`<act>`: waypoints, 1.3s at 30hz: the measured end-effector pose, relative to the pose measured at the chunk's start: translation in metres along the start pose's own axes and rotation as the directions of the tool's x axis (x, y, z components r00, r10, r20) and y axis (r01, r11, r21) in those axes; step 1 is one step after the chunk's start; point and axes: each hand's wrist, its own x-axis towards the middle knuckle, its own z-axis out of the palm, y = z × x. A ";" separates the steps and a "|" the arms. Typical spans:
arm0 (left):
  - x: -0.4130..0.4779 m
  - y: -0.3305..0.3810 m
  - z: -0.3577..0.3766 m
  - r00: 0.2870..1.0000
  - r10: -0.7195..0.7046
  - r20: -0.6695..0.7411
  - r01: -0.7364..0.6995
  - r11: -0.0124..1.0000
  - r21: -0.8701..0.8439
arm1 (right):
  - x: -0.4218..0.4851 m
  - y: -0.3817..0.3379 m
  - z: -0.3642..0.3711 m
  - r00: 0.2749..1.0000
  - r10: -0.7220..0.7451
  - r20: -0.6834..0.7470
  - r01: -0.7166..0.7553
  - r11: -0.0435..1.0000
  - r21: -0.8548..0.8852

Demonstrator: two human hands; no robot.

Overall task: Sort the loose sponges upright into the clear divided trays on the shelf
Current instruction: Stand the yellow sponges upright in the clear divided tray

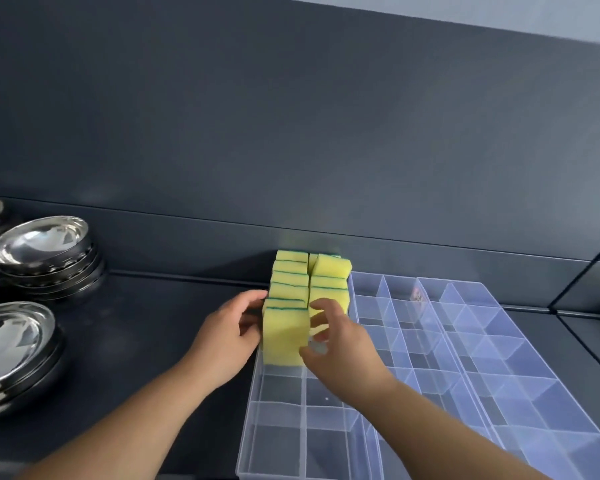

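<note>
The left hand (229,336) is cupped against the left face of the front sponge (284,336), fingers bent onto it and thumb lying above, so it appears to grip and steady that sponge. The right hand (340,344) sits at the near end of the neighbouring row with curled fingers and the thumb tucked below. It hides what lies under it, so I cannot tell whether it pinches a sponge or only presses on the row. Behind both hands the yellow sponges (329,275) stand upright in two rows side by side, green scouring edges showing as thin lines, filling the far part of the left tray (253,414) toward the back edge of the shelf (136,323). The rearmost sponge of the right row leans a little. The near compartments of this tray show only clear plastic, and the other clear trays (520,355), touching it on the right and reaching toward the shelf's right end, hold nothing. Stacked steel bowls (39,247) stand at the left end of the shelf, well apart from the trays. By my reading the work is early to midway: roughly half of one tray is packed and much room remains, though no loose sponge is in view.
</note>
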 end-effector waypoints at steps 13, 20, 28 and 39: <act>-0.077 0.121 0.078 0.975 0.211 -0.068 -0.194 0.960 0.201 | -0.131 0.091 -0.108 0.975 0.100 -0.200 -0.098 0.995 0.018; -0.159 0.213 0.245 0.922 0.272 0.276 -0.324 0.931 0.165 | -0.312 0.221 -0.207 0.866 0.349 -0.360 -0.356 0.933 0.047; -0.257 0.316 0.427 0.724 0.339 0.601 -0.470 0.880 0.069 | -0.529 0.350 -0.280 0.589 0.689 -0.422 -0.677 0.706 0.207; -0.230 0.402 0.555 0.648 0.372 0.665 -0.485 0.874 -0.017 | -0.553 0.427 -0.364 0.526 0.691 -0.496 -0.714 0.676 0.184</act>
